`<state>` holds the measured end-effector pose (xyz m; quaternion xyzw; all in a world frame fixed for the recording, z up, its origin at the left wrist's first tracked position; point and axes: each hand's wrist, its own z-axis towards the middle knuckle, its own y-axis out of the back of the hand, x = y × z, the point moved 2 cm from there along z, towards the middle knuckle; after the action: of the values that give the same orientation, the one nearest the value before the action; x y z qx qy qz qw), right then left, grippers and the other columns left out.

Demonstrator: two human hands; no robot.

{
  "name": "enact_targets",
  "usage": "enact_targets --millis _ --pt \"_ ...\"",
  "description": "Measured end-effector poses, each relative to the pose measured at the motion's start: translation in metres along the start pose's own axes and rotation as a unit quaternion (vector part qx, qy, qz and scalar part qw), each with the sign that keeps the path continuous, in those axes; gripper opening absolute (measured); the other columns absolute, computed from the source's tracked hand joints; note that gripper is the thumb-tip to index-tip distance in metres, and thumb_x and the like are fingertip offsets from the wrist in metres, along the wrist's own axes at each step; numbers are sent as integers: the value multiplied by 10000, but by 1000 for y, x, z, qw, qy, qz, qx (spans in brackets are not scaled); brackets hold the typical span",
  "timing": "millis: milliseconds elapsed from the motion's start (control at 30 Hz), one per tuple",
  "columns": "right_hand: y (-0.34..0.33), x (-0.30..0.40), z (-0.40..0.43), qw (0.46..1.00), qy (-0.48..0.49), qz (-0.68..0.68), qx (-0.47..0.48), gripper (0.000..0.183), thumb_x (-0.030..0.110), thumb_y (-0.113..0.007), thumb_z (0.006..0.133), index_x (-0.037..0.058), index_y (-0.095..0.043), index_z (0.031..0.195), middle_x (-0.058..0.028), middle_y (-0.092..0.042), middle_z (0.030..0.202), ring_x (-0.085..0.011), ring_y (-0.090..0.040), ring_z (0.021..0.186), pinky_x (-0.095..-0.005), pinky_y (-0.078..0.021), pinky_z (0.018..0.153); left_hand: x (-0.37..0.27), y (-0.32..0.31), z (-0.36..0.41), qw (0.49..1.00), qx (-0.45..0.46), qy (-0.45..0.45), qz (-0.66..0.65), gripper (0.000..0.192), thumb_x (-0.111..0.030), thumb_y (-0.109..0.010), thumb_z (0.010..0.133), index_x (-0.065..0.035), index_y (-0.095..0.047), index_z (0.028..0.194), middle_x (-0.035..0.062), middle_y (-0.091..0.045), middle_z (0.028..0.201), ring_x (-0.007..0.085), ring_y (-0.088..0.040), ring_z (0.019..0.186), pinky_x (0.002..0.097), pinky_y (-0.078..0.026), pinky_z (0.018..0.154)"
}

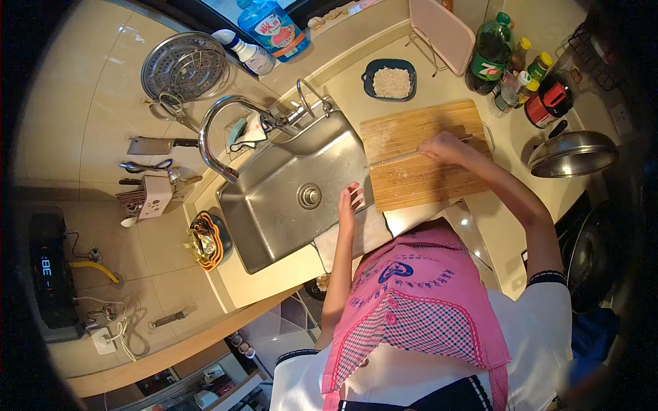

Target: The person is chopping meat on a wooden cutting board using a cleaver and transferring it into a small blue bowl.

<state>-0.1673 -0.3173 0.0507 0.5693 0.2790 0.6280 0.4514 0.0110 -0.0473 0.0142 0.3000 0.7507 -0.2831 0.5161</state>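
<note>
My right hand (444, 147) is closed around a thin, straight tool (393, 159), which looks like a knife seen edge-on. It lies across the bamboo cutting board (411, 192), pointing left towards the sink; my fingers hide its middle. White bits and smears are scattered on the board. My left hand (350, 198) holds nothing, its fingers apart, over the right rim of the stainless-steel sink (267, 216). Behind the board stands a dark square bowl (367, 88) filled with pale, finely chopped food (391, 82).
A folded white cloth (370, 231) lies along the sink's front edge. The chrome faucet (205, 118) arches over the basin. Several bottles, including a 7UP bottle (488, 56), crowd the back right beside a metal lid (573, 154). A cleaver (151, 146) hangs on the left wall.
</note>
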Motion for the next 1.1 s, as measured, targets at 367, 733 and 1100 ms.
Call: enact_targets --millis 367,733,1100 --pt "17 -26 -10 996 -53 -64 -32 112 224 -529 783 122 -566 812 -64 -553 750 -266 -546 735 -401 -407 660 23 11 -2 999 -24 30 -17 438 -398 -333 904 -56 -470 1141 74 -482 1175 178 -487 1043 311 -398 824" --pt "22 -7 -55 992 -112 -19 62 142 194 -555 762 103 -582 866 -134 -577 758 -334 -552 758 -428 -431 644 26 -3 6 999 17 33 3 487 -450 -335 890 -59 -458 1153 84 -484 1174 196 -482 1055 337 -390 851" --pt "0 -42 -190 845 -484 174 -144 205 178 -495 830 47 -572 968 -157 -602 867 -272 -573 805 -348 -424 752 23 -25 8 996 54 68 22 478 -454 -321 892 -78 -467 1150 50 -505 1153 139 -486 1036 308 -368 847"
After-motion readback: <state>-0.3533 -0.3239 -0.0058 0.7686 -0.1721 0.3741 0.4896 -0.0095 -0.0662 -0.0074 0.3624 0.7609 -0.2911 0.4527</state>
